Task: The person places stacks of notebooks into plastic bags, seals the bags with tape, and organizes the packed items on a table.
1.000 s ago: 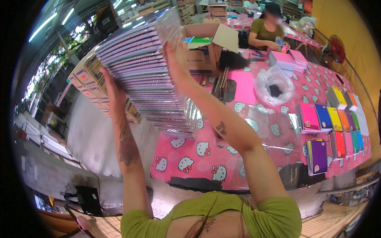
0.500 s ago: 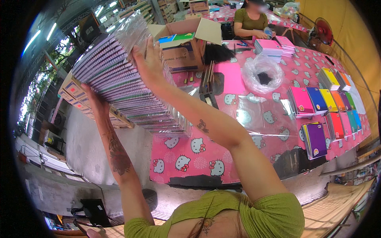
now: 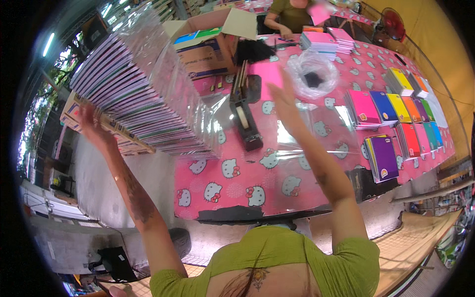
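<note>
Left grip (image 3: 96, 127): empty, fingers loosely spread, beside the stack (image 3: 116, 79); contact cannot be told. Right grip (image 3: 287, 106): wide, blurred, nothing visibly held, near the pink sheet (image 3: 266, 74). The tall stack of notebooks stands between the grips, nearer the left. Assessment: likely heavy; notebooks bendable singly, firm together; clear film (image 3: 173, 81) probably slippery, layers liable to slide. Recommended hold: low, flat palms on opposite sides.
</note>
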### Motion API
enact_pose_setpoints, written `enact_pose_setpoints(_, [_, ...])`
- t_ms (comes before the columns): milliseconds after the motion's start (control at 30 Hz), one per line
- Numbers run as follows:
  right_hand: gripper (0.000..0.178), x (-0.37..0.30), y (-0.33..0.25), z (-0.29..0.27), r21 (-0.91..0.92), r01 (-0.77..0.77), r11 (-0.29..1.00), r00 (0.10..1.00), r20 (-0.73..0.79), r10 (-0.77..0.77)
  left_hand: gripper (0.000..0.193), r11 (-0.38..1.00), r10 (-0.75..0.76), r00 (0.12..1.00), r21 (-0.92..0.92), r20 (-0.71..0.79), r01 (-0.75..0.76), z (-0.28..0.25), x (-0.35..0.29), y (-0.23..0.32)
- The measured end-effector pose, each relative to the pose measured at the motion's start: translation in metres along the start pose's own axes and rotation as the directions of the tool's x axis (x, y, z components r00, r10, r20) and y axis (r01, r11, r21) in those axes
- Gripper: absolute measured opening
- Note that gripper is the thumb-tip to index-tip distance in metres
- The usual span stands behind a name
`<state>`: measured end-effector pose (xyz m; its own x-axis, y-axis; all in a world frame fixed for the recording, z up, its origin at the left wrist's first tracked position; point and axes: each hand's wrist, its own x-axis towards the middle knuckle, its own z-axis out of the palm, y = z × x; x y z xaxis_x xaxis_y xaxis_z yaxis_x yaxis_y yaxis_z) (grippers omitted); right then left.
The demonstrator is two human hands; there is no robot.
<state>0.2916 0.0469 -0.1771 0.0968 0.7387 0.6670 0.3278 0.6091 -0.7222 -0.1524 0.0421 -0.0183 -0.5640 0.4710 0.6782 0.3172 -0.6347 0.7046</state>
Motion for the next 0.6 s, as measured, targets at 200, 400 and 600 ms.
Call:
enact_pose_setpoints(200, [0.064, -0.122, 0.031, -0.262, -0.43, -0.443, 0.787, 0.884, -0.355, 0.304, 0.046, 0.942, 0.332, 0.931, 0.0, 0.152, -0.336, 0.069, -0.225, 0.063])
enact_pose_setpoints(400, [0.081, -0.258, 0.106, -0.536, -0.537, -0.701, 0.469, 0.71, -0.592, 0.382, 0.045, 0.968, 0.039, 0.117, -0.066, 0.992, 0.243, 0.219, -0.532, 0.112])
enact_pose_setpoints(600, [0.078, -0.259, 0.128, -0.542, -0.104, -0.915, 0.39, 0.403, -0.196, 0.894, 0.052, 0.619, -0.49, -0.21, 0.507, 0.846, 0.599, 0.339, -0.696, 0.127])
